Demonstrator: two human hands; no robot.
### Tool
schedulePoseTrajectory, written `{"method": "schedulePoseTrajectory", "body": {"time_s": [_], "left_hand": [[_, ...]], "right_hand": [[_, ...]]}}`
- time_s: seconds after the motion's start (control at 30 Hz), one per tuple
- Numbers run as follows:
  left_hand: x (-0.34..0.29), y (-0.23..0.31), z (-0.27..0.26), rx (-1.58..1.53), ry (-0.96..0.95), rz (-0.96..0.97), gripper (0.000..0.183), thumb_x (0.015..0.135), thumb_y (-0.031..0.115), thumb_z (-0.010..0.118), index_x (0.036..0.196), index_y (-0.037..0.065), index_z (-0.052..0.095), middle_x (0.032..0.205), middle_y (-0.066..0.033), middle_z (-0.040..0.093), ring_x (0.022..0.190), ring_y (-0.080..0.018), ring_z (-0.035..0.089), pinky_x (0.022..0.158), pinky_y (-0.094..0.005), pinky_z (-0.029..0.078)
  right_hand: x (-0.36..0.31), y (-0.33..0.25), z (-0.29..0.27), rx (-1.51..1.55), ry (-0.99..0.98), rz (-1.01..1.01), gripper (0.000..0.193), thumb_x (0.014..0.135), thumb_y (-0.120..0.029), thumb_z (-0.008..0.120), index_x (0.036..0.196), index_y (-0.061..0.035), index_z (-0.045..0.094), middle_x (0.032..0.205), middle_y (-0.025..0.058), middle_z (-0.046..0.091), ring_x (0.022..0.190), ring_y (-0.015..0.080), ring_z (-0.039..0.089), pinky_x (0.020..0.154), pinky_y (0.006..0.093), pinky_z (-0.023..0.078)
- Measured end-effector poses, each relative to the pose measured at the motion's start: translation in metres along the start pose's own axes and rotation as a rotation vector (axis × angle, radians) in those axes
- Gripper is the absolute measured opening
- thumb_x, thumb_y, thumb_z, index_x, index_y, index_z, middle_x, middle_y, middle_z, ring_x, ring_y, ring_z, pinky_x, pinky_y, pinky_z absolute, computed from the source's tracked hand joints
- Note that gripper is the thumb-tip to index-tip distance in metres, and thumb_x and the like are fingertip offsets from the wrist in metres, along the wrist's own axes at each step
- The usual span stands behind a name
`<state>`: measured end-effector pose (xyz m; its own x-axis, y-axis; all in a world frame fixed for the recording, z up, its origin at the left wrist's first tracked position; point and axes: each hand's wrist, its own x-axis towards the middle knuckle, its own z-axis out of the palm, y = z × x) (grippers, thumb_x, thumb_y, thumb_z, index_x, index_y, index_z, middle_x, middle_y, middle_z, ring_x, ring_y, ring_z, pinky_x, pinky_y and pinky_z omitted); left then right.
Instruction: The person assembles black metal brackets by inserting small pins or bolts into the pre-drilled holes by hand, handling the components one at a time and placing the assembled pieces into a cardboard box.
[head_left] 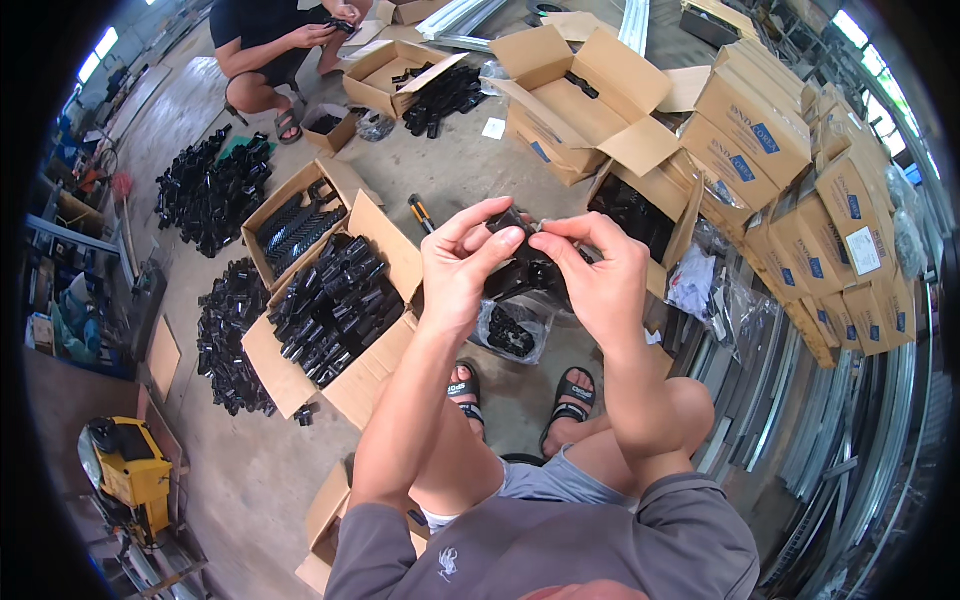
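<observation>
In front of my chest, both hands meet at a small black part (pixel 512 221), seemingly plastic. My left hand (pixel 462 255) pinches it between thumb and fingers. From the other side, my right hand (pixel 607 265) has its thumb and index finger pressed together at the part's edge; whether a tiny piece sits between them is too small to tell. Behind and under the hands are more black parts, partly hidden by my fingers. Below them, near my feet, a clear plastic bag (pixel 541 343) holds small black pieces. A tool with a yellow-and-black handle (pixel 421 212) stands beyond my left hand.
An open carton (pixel 392 245) full of black parts stands at left, beside loose piles (pixel 212 190). Open boxes (pixel 560 110) lie ahead; stacked cartons (pixel 745 130) and metal profiles (pixel 800 430) line the right. Another person (pixel 262 50) crouches far left. A yellow machine (pixel 138 480) stands near left.
</observation>
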<state>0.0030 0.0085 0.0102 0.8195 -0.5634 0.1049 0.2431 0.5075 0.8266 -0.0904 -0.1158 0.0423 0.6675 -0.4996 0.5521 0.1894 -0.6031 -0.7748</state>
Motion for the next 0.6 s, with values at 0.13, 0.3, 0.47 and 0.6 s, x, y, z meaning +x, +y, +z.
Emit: {"method": "schedulePoseTrajectory", "body": {"time_s": [0.13,0.3,0.47,0.6], "left_hand": [[-0.002,-0.001,0.004,0.045,0.084,-0.008,0.032,0.084,-0.002,0.074,0.116,-0.002,0.069,0.067,0.0113,0.048,0.063,0.0015,0.045,0.068,-0.017,0.045],[-0.006,0.003,0.011,0.063,0.106,-0.019,0.031,0.085,-0.001,0.075,0.115,-0.003,0.068,0.068,0.0102,0.052,0.063,0.0012,0.048,0.062,-0.017,0.043],[-0.004,-0.004,0.007,0.042,0.109,0.017,0.028,0.083,-0.001,0.076,0.11,-0.003,0.071,0.062,0.0135,0.043,0.058,0.0021,0.035,0.056,-0.0169,0.035],[-0.003,-0.005,0.005,0.075,0.063,-0.012,0.033,0.084,0.002,0.076,0.116,-0.001,0.07,0.064,0.0121,0.046,0.06,0.0017,0.041,0.061,-0.0183,0.042]], "right_hand": [[-0.008,0.0,-0.002,-0.018,0.015,0.071,0.012,0.082,-0.009,0.078,0.091,-0.0027,0.074,0.079,0.0099,0.071,0.068,0.0166,0.065,0.062,0.0293,0.049],[-0.008,-0.003,-0.001,-0.068,-0.042,0.172,0.011,0.084,-0.007,0.075,0.095,-0.0024,0.074,0.083,0.0079,0.072,0.069,0.0108,0.062,0.062,0.0253,0.047],[-0.012,0.011,0.005,0.154,-0.004,0.278,0.012,0.086,-0.005,0.074,0.096,0.001,0.073,0.084,0.0043,0.073,0.071,0.006,0.06,0.065,0.0221,0.047],[-0.01,0.016,0.003,0.157,0.003,0.289,0.012,0.086,-0.004,0.073,0.097,0.0016,0.073,0.084,0.0038,0.072,0.071,0.0051,0.059,0.063,0.0205,0.045]]}}
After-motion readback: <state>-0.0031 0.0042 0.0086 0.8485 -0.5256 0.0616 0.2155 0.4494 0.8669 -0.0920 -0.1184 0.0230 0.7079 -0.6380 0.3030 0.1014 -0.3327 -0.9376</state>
